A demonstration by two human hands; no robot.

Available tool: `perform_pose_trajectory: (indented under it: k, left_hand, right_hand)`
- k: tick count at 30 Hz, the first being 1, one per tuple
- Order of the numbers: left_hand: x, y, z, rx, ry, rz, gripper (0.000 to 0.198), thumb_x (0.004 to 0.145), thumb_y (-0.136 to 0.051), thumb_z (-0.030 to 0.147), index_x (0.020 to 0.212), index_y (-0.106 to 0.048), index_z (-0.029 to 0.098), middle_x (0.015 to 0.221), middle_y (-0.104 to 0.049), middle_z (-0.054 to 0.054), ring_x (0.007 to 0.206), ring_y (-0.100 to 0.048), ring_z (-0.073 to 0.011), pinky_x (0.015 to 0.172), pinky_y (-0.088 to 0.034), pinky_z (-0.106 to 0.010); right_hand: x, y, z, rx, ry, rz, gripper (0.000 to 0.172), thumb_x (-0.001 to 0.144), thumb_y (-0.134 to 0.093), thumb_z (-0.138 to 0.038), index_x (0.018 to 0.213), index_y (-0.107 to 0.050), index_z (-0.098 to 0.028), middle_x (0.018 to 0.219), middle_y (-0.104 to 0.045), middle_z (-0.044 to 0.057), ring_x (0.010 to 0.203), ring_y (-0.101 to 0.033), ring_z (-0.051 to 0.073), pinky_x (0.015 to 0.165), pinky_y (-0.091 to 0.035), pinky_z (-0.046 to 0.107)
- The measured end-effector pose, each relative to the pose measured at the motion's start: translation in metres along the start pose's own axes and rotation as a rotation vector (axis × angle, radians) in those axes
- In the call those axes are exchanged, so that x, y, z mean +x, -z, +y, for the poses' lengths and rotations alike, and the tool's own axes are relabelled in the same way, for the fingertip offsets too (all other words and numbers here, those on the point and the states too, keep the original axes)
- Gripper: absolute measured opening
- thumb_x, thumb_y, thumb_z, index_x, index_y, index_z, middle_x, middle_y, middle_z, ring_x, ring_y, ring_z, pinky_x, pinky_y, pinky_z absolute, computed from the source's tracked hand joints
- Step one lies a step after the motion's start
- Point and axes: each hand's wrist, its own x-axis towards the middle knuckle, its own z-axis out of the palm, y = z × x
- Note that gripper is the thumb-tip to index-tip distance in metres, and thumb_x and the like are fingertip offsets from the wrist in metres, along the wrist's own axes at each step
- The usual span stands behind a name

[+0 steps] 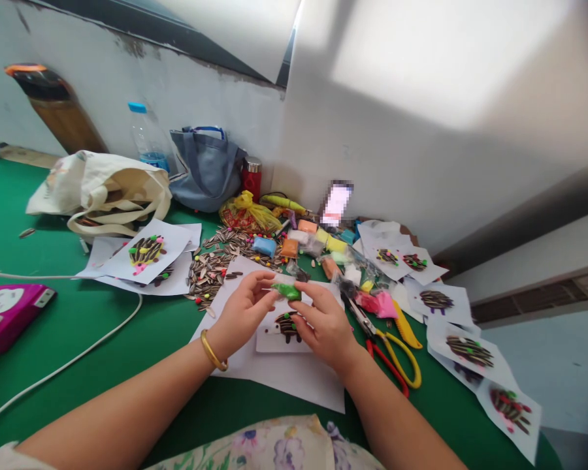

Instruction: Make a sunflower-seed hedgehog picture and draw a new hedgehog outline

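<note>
Between my two hands is a small packet of green clay [287, 291] in clear wrapping. My left hand [245, 310], with a gold bangle at the wrist, pinches its left end. The fingers of my right hand [327, 326] close on its right end. Just below lies a white card [269, 348] with a hedgehog made of dark clay and striped seeds, partly covered by my right hand. Larger white paper [318, 385] is under the card. Striped sunflower seeds [208, 277] and colored beads are heaped beyond my left hand.
Several clay packets [289, 248] lie behind the hands. Scissors [396, 356] and a yellow cutter [406, 326] sit at the right, near finished hedgehog cards [470, 352]. Bags [206, 173], a bottle [149, 140] and a phone [337, 203] stand along the wall. A white cable [93, 352] crosses the left.
</note>
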Motion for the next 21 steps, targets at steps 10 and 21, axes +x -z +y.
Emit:
perform_pose_trajectory:
  k: [10, 21]
  left_hand:
    - [-0.0071, -0.0096, 0.0019, -0.094, -0.022, -0.104, 0.027, 0.083, -0.065, 0.026, 0.107, -0.054, 0.021, 0.099, -0.065, -0.004, 0.094, -0.065, -0.0176, 0.081, -0.056, -0.033]
    - [-0.0091, -0.0056, -0.0021, 0.318, -0.149, -0.045, 0.012, 0.086, -0.057, 0.019, 0.097, -0.056, 0.021, 0.086, -0.061, 0.001, 0.076, -0.060, -0.0120, 0.072, -0.052, -0.027]
  right_hand:
    - [-0.0018, -0.0061, 0.0002, 0.003, -0.145, 0.035, 0.039, 0.089, -0.058, -0.026, 0.127, -0.050, -0.022, 0.124, -0.060, 0.012, 0.116, -0.054, 0.027, 0.098, -0.045, 0.049]
    - [-0.0026, -0.0041, -0.0018, 0.050, -0.170, -0.097, 0.028, 0.095, -0.047, -0.030, 0.119, -0.057, -0.020, 0.111, -0.065, 0.010, 0.104, -0.057, 0.025, 0.090, -0.046, 0.042]
